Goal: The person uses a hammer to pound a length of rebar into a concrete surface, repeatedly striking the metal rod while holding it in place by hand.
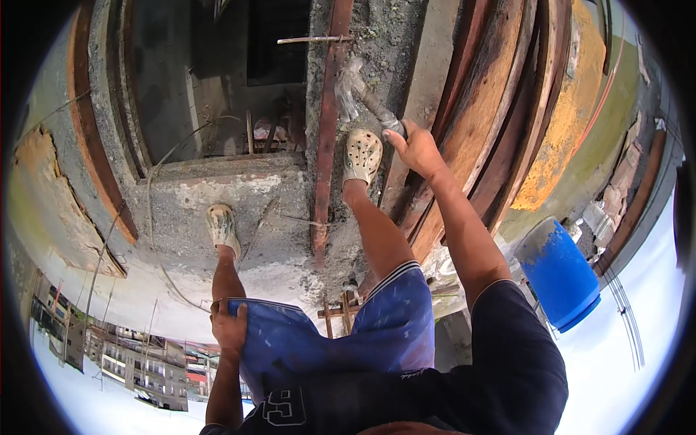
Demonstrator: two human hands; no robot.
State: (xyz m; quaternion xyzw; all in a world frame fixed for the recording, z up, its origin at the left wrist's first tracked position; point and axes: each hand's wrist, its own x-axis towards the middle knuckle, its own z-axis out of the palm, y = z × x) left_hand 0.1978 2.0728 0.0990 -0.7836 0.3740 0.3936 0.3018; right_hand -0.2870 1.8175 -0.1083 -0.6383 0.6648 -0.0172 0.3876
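Observation:
My right hand (419,150) is wrapped round the grey, dirt-coated handle of a hammer (377,107). The hammer's head end is smeared by motion, above a rough concrete strip next to a narrow reddish-brown wooden plank (333,101). My left hand (229,328) lies on the left leg of my blue shorts (290,333), thumb apart from the fingers and no tool in it. My right foot, in a beige clog (364,154), stands close below the hammer. The other clog (222,226) rests on concrete farther left.
Long wooden planks (471,109) run along my right side. Beyond them is a blue barrel (558,272) smeared with cement. A dark opening (217,87) lies ahead on the left, with a concrete ledge (232,170) at its near edge. Thin rods and wires cross the ledge.

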